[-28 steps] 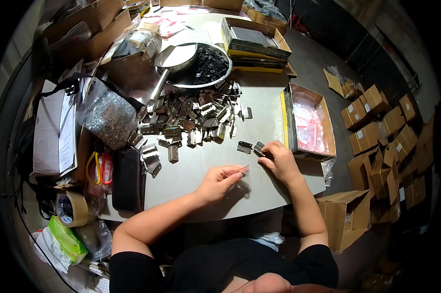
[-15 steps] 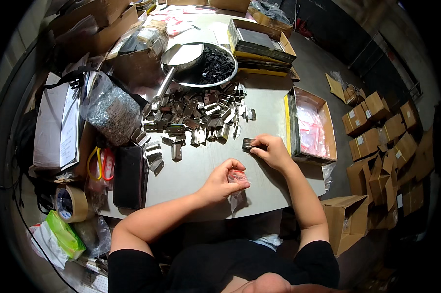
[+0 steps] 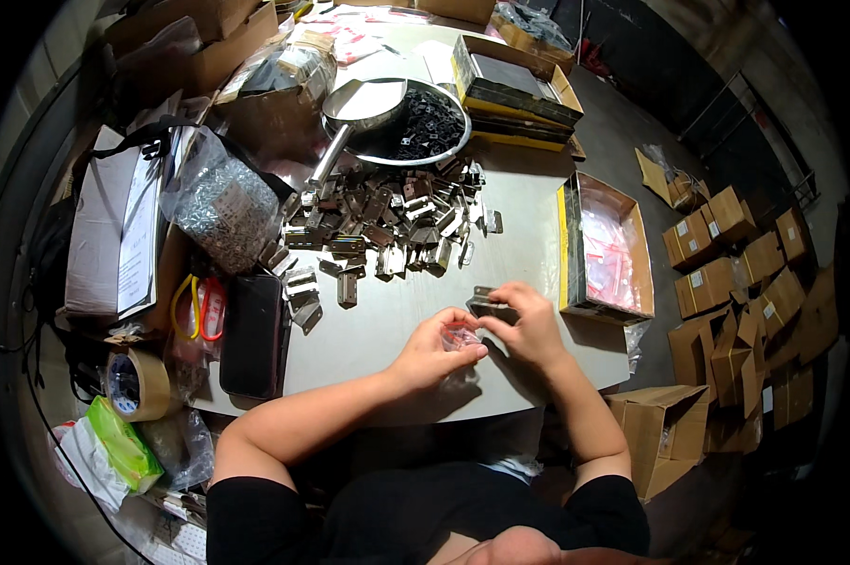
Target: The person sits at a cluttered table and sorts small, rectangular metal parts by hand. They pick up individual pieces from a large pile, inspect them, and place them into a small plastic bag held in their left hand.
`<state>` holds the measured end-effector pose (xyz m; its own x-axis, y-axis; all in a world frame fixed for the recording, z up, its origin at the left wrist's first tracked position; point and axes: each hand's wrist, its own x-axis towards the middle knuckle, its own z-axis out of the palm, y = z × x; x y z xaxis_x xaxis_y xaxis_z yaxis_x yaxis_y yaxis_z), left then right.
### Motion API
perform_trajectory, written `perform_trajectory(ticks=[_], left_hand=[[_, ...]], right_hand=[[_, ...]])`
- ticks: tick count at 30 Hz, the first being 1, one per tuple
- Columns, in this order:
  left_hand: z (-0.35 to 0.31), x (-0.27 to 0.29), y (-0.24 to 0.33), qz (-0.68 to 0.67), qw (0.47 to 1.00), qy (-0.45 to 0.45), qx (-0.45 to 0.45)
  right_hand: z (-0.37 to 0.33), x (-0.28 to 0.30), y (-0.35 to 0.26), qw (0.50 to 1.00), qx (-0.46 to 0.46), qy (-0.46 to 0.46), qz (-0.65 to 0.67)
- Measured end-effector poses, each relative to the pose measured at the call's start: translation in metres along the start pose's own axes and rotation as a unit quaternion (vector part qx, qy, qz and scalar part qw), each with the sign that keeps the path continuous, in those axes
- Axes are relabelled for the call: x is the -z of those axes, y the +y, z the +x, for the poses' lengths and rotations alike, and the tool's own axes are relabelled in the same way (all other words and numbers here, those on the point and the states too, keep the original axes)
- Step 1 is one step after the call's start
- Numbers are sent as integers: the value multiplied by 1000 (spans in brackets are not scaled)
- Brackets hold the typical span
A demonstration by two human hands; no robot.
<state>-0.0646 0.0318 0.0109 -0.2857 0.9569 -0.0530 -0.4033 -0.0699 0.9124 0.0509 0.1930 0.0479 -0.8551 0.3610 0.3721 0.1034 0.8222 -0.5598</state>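
Near the front of the table my left hand (image 3: pixel 434 352) is closed on a small clear plastic bag (image 3: pixel 460 339) with a reddish edge at its mouth. Just to its right, my right hand (image 3: pixel 526 325) pinches a dark metal bracket (image 3: pixel 484 299) between thumb and fingers, close to the bag but apart from it. A heap of similar metal brackets (image 3: pixel 378 221) lies beyond my hands. To the right, an open box (image 3: pixel 643 254) holds flat clear bags with red edges.
A steel bowl (image 3: pixel 464 141) of small black parts, with a metal scoop (image 3: pixel 335 151) in it, stands behind the heap. At left are a bag of small metal parts (image 3: pixel 222 207), a black case (image 3: pixel 252 334), scissors (image 3: pixel 197 306) and a tape roll (image 3: pixel 138 384). Cartons (image 3: pixel 712 226) stand on the floor at right.
My right hand has lifted the bracket off the tabletop and brought it nearer to me, toward the bag. My left hand keeps the bag at nearly the same spot.
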Motion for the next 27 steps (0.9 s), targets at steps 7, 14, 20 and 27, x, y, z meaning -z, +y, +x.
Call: perform_trajectory(ticks=[7,14,20,27], left_hand=[[0,-1,4,11,1000,-12,-16],[4,8,3,-94,983,-115,108],[-2,4,16,-83,961,-175,195],[-8,5,18,-164,916,-235,279]], right_hand=[[-8,-3,-1,999,-42,-11,-31],[3,41,-22,972,98,-140,163],[-3,47,-39,955,128,-234,131],[1,40,-25,884,33,-366,287]])
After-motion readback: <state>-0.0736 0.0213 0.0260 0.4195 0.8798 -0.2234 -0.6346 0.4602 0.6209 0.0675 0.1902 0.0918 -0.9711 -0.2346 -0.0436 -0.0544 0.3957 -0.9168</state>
